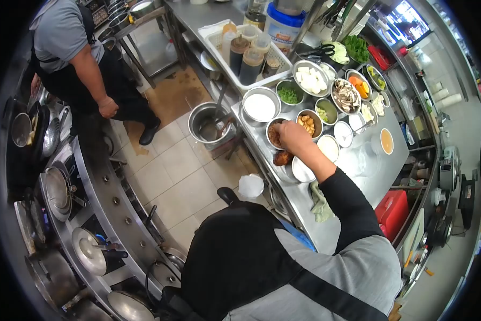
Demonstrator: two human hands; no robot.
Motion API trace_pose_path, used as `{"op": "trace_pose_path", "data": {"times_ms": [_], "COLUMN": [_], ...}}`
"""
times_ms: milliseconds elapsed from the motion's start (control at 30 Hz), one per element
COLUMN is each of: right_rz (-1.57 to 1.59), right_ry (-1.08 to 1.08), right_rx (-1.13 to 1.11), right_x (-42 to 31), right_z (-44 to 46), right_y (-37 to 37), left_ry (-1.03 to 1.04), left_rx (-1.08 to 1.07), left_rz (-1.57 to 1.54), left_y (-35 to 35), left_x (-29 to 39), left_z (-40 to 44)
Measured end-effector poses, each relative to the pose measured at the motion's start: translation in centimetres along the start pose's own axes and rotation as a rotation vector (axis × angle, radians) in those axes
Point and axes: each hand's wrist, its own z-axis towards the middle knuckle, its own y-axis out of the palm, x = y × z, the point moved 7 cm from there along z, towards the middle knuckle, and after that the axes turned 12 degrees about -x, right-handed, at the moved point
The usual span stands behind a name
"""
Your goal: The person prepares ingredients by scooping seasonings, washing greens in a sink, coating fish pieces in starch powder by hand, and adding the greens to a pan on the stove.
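My right hand reaches over the steel prep table, with its curled fingers down in a metal bowl of brown crumbly food. The fingertips are hidden, so what they grip cannot be made out. Next to it stand a bowl of golden-brown chunks and a bowl of chopped greens. A dark reddish-brown piece sits just below the hand. Close by are a bowl of white powder or cream and another white-filled bowl near my wrist. My left hand is out of view.
Bowls of sliced mushrooms and white cubes stand farther back, beside a white basket of sauce bottles. A steel pot stands beside the table. Pans line the stove at left. Another person stands at upper left.
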Motion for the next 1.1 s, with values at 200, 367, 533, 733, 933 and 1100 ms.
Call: {"op": "trace_pose_path", "data": {"times_ms": [200, 367, 533, 733, 933, 1100], "right_rz": [0.039, 0.278, 1.138, 1.468, 1.026, 0.194], "right_ry": [-0.062, -0.099, -0.099, -0.624, -0.936, -1.371], "right_rx": [0.002, 0.171, -0.125, -0.721, -0.887, -0.132], "right_x": [-0.3, 0.2, -7.4, -36.3, -68.7, -86.9], "right_z": [0.1, -1.2, -2.7, 1.1, 0.2, -1.8], "right_y": [0.5, -3.3, -6.7, -3.0, 2.2, 8.3], "left_ry": [0.02, 0.05, 0.116, 0.085, 0.014, -0.006], "left_rx": [0.003, -0.009, -0.016, 0.04, 0.036, -0.01], "left_rz": [-0.006, -0.013, -0.05, -0.042, -0.175, -0.171], "left_y": [0.8, 1.0, 0.0, 0.6, 1.4, -1.1], "left_x": [1.2, 2.0, -3.7, -13.1, -21.3, -25.4], "left_z": [1.9, 2.8, 0.4, -5.2, -8.5, -8.0]}}
